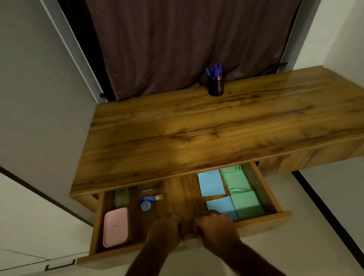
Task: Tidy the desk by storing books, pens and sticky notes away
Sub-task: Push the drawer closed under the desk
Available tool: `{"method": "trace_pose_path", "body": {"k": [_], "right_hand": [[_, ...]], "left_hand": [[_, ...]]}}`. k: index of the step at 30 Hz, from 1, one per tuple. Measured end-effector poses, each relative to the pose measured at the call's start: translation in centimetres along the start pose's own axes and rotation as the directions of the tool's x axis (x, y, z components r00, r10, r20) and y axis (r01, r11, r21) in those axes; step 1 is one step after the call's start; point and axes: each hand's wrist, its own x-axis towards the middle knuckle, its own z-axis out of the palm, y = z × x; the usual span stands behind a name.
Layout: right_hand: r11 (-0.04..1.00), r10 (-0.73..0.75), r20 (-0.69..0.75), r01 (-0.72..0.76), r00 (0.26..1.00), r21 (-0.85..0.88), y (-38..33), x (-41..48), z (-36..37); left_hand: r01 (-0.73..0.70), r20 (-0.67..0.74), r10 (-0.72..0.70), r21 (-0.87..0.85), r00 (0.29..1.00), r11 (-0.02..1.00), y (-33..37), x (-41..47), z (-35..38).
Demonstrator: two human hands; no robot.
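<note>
**Fingers (171, 219) of both hands hooked over the drawer front (266, 220)**

Fingers of the left hand (165, 229) and the right hand (218, 227) curl over the top edge of the drawer front, side by side near its middle and nearly touching each other. Neither hand holds anything else. Blur hides whether the thumbs press on the outer face.

The drawer stands pulled out from under the worktop (219, 131), its long axis running left to right across the view. Its line of travel goes straight away from the person, back under the worktop edge. That is the relation that counts: both hands sit on the near side of the front panel, so a push forward would slide it home, and with the hands paired at the centre the panel should run true rather than skew.

The sticky notes lie inside, in the right-hand compartments: blue pads (211, 183) just beside green pads (237, 182), the nearest blue pad close by the right hand. The pens (214, 71) stand upright in a dark holder (216, 89) at the far edge of the worktop, well apart from both hands. No books are in view.

In the left compartments are a pink case (116, 227) and a glue stick (151, 197).

Judging by this, the storing looks finished and closing the drawer is the step in hand.
</note>
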Motion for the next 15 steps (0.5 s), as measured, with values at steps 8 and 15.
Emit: {"method": "trace_pose_path", "body": {"k": [8, 15], "right_hand": [[0.998, -0.056, 0.086, 0.058, 0.995, -0.031, 0.5, 4.2, -2.6], [0.996, -0.068, -0.003, 0.068, 0.998, -0.058, 0.7, 6.4, -3.0]], "left_hand": [[0.159, -0.106, -0.155, 0.032, 0.982, 0.987, 1.1, 2.5, -1.5], [0.049, -0.125, -0.020, 0.232, 0.992, 0.971, 0.8, 3.8, -3.0]]}}
